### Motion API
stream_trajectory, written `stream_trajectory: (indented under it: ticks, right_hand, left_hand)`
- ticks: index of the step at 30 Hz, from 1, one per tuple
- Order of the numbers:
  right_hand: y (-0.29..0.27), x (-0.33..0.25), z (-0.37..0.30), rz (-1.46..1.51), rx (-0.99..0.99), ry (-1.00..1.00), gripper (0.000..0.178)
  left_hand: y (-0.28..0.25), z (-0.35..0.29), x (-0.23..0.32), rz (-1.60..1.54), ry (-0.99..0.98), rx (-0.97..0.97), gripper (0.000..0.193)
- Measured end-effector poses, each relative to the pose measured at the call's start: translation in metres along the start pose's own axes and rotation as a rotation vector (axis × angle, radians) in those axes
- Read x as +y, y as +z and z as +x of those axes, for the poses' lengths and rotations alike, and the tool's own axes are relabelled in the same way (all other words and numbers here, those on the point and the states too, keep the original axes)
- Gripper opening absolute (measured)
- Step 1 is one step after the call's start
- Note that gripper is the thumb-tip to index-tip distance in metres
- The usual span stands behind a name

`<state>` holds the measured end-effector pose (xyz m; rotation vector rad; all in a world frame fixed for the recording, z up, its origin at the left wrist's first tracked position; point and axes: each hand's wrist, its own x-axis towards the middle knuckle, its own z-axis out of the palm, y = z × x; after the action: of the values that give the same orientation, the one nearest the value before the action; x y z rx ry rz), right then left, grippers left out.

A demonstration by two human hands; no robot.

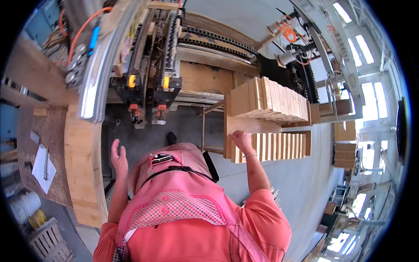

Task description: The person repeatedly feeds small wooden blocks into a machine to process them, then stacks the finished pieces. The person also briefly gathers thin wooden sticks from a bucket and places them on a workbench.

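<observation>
Straight ahead of the left fingers (pixel 114 146), past dark floor (pixel 183 126): two black clamps (pixel 131 94) with yellow knobs, hanging from a woodworking machine (pixel 157 39). Further out and to the outer side of those fingers, a long silver rail (pixel 94 78) and an orange hose (pixel 83 26). Just beside the left fingers on the outer side, a curved pale wooden bench edge (pixel 83 166); beyond it a sheet of paper (pixel 43 168), a white bucket (pixel 26 205), a yellow coil (pixel 37 218) and a slatted crate (pixel 48 240). Well ahead of the right fingers (pixel 235 136), a chipboard panel (pixel 205 78) and a black chain track (pixel 218 37). Far to the outer side of the right fingers, bright windows (pixel 366 100).
</observation>
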<state>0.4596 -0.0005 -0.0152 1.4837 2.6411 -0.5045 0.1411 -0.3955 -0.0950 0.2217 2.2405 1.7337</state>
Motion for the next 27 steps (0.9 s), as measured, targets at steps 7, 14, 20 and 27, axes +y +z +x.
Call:
stream_trajectory:
  ticks: [7,14,20,27]
  right_hand:
    - [0.014,0.038,0.027,0.046,-0.036,0.007,0.016]
    - [0.019,-0.005,0.097,0.223,-0.083,-0.394,0.012]
    - [0.021,-0.057,0.141,0.204,-0.153,-0.668,0.020]
    - [0.041,-0.110,0.159,0.177,-0.335,-0.820,0.029]
  left_hand:
    - [0.068,0.017,0.021,-0.137,-0.113,-0.208,0.032]
    - [0.118,0.031,0.058,-0.067,-0.062,-0.128,0.025]
    - [0.124,0.004,0.090,0.143,-0.127,0.028,0.029]
    - [0.114,-0.030,0.080,0.098,-0.181,0.131,0.039]
